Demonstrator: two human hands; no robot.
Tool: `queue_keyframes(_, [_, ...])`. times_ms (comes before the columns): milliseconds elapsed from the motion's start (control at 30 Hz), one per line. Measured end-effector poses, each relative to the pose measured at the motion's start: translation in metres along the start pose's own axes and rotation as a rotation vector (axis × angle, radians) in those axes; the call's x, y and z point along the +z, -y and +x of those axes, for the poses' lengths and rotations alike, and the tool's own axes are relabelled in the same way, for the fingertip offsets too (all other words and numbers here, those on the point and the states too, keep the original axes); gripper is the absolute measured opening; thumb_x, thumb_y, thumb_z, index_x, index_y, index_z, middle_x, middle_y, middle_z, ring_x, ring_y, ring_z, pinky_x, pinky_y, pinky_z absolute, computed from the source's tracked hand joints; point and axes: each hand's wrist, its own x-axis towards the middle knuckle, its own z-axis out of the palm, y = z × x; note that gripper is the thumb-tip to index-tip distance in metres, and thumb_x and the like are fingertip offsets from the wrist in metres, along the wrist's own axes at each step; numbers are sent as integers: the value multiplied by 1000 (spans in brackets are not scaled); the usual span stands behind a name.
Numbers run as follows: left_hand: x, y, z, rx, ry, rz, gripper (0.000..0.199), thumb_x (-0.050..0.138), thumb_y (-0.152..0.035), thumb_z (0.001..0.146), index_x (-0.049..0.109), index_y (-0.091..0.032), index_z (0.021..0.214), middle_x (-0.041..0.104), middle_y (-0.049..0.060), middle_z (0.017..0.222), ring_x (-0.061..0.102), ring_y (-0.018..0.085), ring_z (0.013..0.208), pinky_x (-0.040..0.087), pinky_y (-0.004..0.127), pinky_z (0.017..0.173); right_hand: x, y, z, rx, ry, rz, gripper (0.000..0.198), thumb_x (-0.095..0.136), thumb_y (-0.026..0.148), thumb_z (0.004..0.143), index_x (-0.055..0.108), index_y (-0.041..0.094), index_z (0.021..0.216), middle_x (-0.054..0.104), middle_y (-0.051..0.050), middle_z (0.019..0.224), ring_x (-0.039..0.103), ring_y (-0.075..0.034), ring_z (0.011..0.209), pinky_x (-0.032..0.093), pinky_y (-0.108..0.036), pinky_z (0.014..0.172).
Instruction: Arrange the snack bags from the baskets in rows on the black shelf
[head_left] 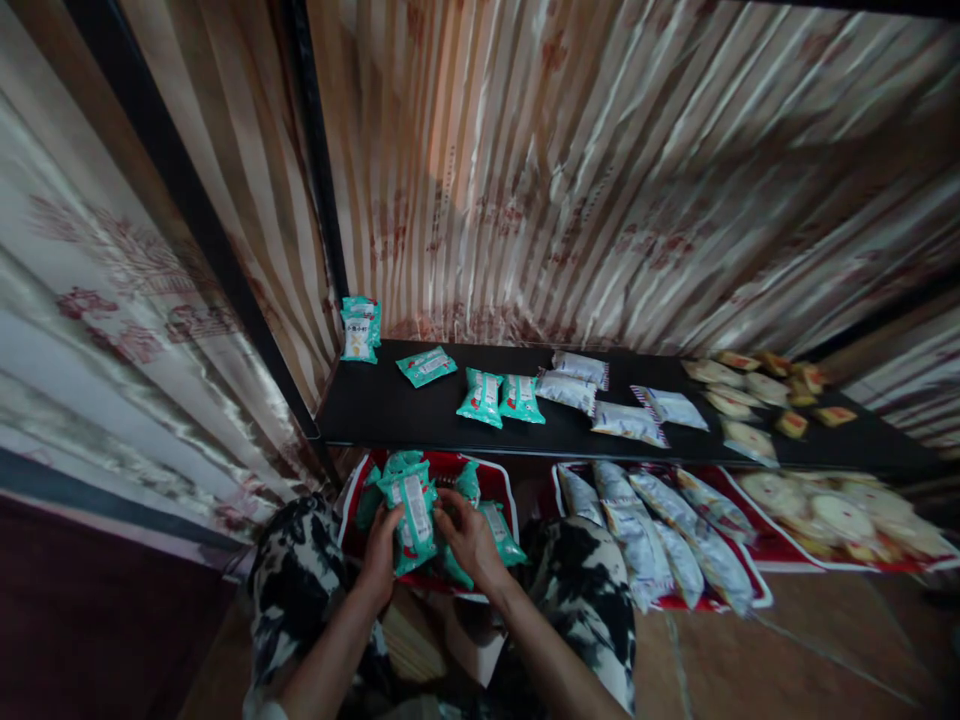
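Observation:
Over a red basket (pixel 514 497) with a white rim, my left hand (pixel 381 548) grips a teal snack packet (pixel 411 512) with a white printed label. My right hand (pixel 471 538) is closed at the packet's right edge, its fingertips curled in against it. More teal packets (pixel 501 533) lie in the basket below, partly hidden by my hands. On the black shelf (pixel 390 420) beyond, a teal packet (pixel 361 330) leans upright at the left corner. Another (pixel 427 367) lies flat, and two more (pixel 481 398) sit side by side near the middle.
White-blue packets (pixel 630 423) and pale round packs with small yellow-orange pieces (pixel 792 424) lie farther right on the shelf. Red baskets below hold white-blue bags (pixel 637 545) and pale round packs (pixel 844 515). A black post (pixel 319 150) and striped curtain (pixel 480 200) border the shelf.

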Motion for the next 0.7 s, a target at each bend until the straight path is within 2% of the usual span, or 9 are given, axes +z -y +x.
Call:
queue_keyframes(67, [2,-4,-5,-16,34,-85,45,66,-34,68,61,-17,109,68,5,105,62,23,101,46,34,90,-8,11,1,19,72,41,34,49,38,82,62,18,106,70,-7,92,64,-20,74,52,-31,69])
queue_keyframes(133, [5,-9,-10,-45,60,-155,42,63,-31,71,60,-16,110,68,6,106,62,22,101,47,33,89,-16,21,0,2,116,78,33,50,40,81,65,19,101,69,-6,93,63,-19,75,51,-30,68])
queue_keyframes(267, [9,-20,-21,-190,117,-226,40,57,-26,76,58,-16,115,69,6,105,64,23,98,49,34,86,-25,35,-4,0,148,153,34,48,43,82,66,19,99,69,-5,90,60,-17,70,48,-29,64])
queue_keyframes(367, [8,-26,-26,-270,147,-259,41,53,-27,79,56,-16,119,70,7,101,66,23,94,50,37,83,-26,40,-7,19,195,246,36,47,45,83,65,19,101,68,-4,86,57,-14,62,47,-28,61])
queue_keyframes(500, [5,-31,-27,-300,169,-264,40,51,-26,82,54,-15,121,71,7,97,67,23,89,52,37,81,-22,43,-7,51,249,344,37,49,47,82,65,20,101,68,-4,90,56,-12,57,46,-26,58])
queue_keyframes(633, [0,-34,-26,-308,222,-262,35,51,-26,84,58,-13,115,72,8,93,68,22,84,53,34,78,-16,51,-4,93,262,306,36,47,45,83,66,19,99,68,-4,91,51,-8,48,43,-24,50])
queue_keyframes(700, [-4,-35,-26,-309,217,-264,31,51,-27,85,60,-14,112,72,7,91,68,21,82,54,32,75,-15,57,-3,70,274,238,35,46,43,84,67,18,98,68,-4,88,52,-9,49,43,-24,49])
